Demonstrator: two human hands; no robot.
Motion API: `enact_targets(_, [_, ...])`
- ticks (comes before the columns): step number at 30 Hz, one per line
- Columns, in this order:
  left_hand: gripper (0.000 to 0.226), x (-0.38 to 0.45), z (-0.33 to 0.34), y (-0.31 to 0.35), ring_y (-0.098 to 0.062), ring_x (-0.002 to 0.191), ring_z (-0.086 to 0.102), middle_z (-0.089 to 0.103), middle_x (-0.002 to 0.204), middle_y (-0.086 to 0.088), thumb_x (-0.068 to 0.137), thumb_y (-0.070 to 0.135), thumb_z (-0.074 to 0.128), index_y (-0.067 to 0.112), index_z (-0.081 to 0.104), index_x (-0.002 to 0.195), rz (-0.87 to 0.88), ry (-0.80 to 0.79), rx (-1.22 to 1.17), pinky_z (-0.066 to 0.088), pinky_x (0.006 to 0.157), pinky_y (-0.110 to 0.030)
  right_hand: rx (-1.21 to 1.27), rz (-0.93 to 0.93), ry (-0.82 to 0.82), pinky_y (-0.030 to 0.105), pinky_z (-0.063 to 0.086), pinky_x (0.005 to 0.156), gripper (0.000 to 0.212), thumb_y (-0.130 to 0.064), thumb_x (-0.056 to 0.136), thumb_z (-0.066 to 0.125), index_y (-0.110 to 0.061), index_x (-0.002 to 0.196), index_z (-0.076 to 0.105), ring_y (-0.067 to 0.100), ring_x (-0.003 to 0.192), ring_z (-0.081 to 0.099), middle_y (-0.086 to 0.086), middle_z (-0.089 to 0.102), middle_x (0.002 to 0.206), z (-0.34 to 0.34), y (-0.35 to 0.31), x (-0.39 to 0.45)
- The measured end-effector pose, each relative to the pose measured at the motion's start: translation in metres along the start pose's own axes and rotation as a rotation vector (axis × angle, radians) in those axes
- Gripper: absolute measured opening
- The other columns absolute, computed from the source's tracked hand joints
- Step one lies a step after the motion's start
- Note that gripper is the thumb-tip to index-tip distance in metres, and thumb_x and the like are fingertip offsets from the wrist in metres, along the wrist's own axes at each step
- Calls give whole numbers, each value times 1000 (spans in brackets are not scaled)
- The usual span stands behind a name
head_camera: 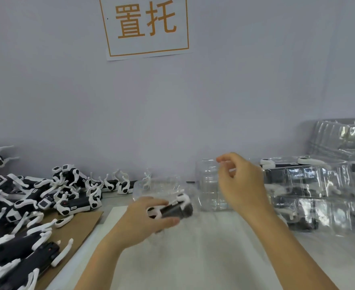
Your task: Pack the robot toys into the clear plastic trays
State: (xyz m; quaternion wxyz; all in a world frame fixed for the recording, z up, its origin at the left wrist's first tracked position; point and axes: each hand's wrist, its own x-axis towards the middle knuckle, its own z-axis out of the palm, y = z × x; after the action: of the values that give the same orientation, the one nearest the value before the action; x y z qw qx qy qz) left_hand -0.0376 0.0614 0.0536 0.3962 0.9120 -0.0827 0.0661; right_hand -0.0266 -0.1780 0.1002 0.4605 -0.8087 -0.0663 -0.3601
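Left hand [145,218] gripped a black-and-white robot toy [172,208]; right hand [241,183] pinched a clear plastic tray [210,185].

The left hand's fingers and thumb curled round the toy's dark body, holding it just above the white table [203,258] at the centre, in front of a second, blurred clear tray [157,187] whose outline was hard to trace. The right hand, thumb and fingertips closed on the upright tray's top edge, held it just right of the toy. A heap of loose robot toys [26,206] lay at the left, partly on brown cardboard [76,227]. Filled trays [318,189] were stacked at the far right, against the wall. A paper sign [145,26] hung above.
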Motion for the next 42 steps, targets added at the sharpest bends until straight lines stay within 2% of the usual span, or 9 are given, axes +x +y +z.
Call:
enact_targets(5, [88, 3, 46, 6, 7, 130, 29, 33, 140, 29, 45, 74, 83, 57, 49, 125, 198, -11, -18, 26, 105, -13, -108, -76, -327, 28, 50, 77, 19, -30, 96, 50, -30, 103, 68, 4, 81, 59, -14, 67, 92, 24, -1, -19])
enact_targets(8, [38, 7, 63, 4, -3, 127, 52, 62, 129, 15, 82, 47, 67, 36, 67, 119, 127, 183, -592, 37, 113, -38, -147, -158, -435, 35, 48, 92, 28, -34, 99, 42, -29, 114, 64, 12, 105, 58, -8, 66, 110, 42, -4, -34])
enact_targets(11, [22, 11, 64, -17, -26, 118, 62, 71, 114, -8, 97, 12, 50, 15, 71, 103, -118, 396, -986, 50, 97, -45, -193, -274, -600, 41, 34, 106, 34, -36, 100, 38, -35, 130, 55, 15, 128, 42, -13, 57, 133, 60, -8, -54])
enact_targets(15, [29, 10, 64, -40, -28, 108, 64, 71, 103, -9, 93, 3, 44, 13, 71, 93, -242, 546, -899, 50, 76, -35, -491, -256, -827, 47, 20, 106, 30, -30, 100, 43, -26, 127, 56, 28, 135, 27, -1, 45, 135, 73, -5, -79])
enact_targets(23, [27, 14, 73, -49, -30, 102, 64, 71, 99, -10, 91, 0, 48, 12, 72, 88, -200, 452, -731, 49, 78, -39, -541, -201, -861, 40, 21, 79, 32, 7, 86, 48, 0, 116, 56, 34, 127, 33, 6, 32, 106, 78, -25, -86])
enact_targets(28, [29, 15, 71, -50, -30, 98, 63, 71, 97, -14, 92, -2, 46, 9, 72, 85, -215, 465, -761, 50, 76, -39, -521, -49, -808, 37, 29, 75, 20, 8, 85, 50, -11, 82, 45, 31, 118, 38, 1, 28, 99, 79, -21, -81])
enact_targets(32, [30, 16, 71, -51, -26, 93, 63, 71, 95, -12, 92, -1, 46, 10, 72, 84, -219, 465, -757, 48, 73, -36, -527, 66, -756, 27, 20, 53, 40, 4, 86, 53, -17, 67, 25, 22, 89, 37, 1, 31, 78, 78, -9, -71])
enact_targets(38, [29, 16, 71, -52, -25, 88, 63, 72, 89, -10, 92, -2, 46, 8, 72, 83, -226, 461, -757, 47, 70, -36, -594, 161, -769, 22, 40, 57, 17, -9, 89, 59, -17, 79, 48, 23, 91, 47, 1, 52, 93, 61, 5, -48])
enact_targets(42, [27, 15, 70, -50, -24, 87, 63, 72, 87, -11, 92, -3, 46, 5, 71, 85, -226, 447, -762, 47, 70, -35, -583, 257, -733, 33, 50, 99, 30, -6, 86, 61, -13, 114, 65, 22, 117, 59, -1, 61, 124, 44, 27, -31])
